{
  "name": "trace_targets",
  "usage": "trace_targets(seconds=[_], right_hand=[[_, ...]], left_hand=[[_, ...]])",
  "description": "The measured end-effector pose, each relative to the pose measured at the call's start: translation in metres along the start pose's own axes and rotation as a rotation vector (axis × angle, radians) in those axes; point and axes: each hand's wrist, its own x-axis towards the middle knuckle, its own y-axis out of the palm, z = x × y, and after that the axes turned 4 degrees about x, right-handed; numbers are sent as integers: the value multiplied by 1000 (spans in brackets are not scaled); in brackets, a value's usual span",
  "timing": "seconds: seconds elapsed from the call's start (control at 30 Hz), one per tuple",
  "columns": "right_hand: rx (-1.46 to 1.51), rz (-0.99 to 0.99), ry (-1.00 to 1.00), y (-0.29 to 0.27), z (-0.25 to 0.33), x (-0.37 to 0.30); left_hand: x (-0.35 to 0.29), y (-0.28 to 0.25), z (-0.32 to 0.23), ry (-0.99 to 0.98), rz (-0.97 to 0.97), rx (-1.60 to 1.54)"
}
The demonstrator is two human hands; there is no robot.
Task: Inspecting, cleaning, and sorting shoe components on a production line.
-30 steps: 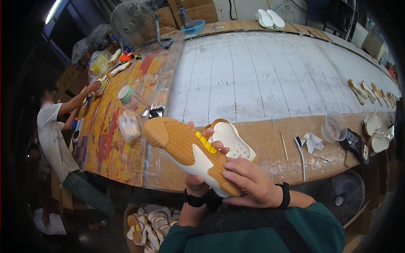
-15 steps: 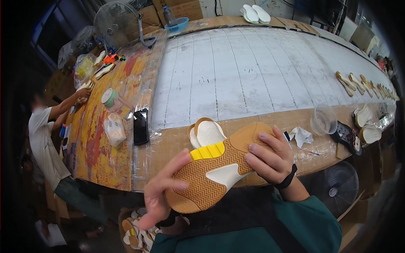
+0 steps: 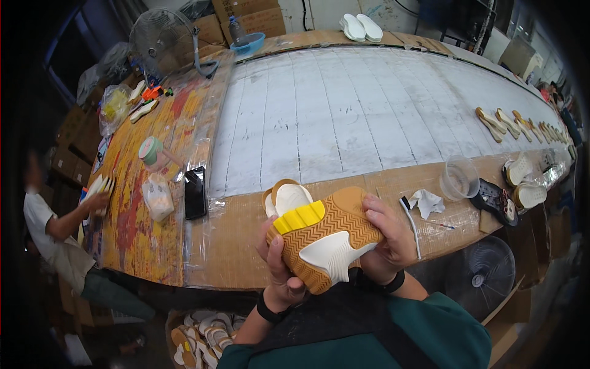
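Note:
A shoe sole (image 3: 362, 230) in tan with a zigzag tread, a yellow side block and a white arch piece is held up in front of me, tread side toward me and tilted. My left hand (image 3: 279, 270) grips its lower left end, thumb on the tread. Around the right end, my right hand (image 3: 393, 237) is closed, fingers on the tan tip; part of that hand is hidden behind the sole. Just beyond lie more soles (image 3: 294, 196), white inside with tan rims, on the cardboard-covered table edge (image 3: 246, 246).
A black phone (image 3: 195, 194), a lidded jar (image 3: 150, 149) and a clear plastic tub (image 3: 459, 178) stand on the table. Crumpled tissue (image 3: 426, 203) and a dark shoe (image 3: 493, 200) lie at right. Below is a box of soles (image 3: 209, 335); a person (image 3: 55, 227) works at left.
My left hand has gone from loosely spread fingers to gripping the sole's end. The sole has turned, showing more of its white side, and my right hand has shifted lower. The view has moved slightly.

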Motion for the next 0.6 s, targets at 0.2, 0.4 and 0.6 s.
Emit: trace_targets(seconds=[0.2,0.4,0.6], right_hand=[[33,-14,45,2,0,-5],[-78,74,19,5,2,1],[201,382,659,-12,-41,16]], left_hand=[[-7,12,3,15,-66,51],[1,1,-8,-67,-38,114],[31,-51,-3,-499,-373,-351]])
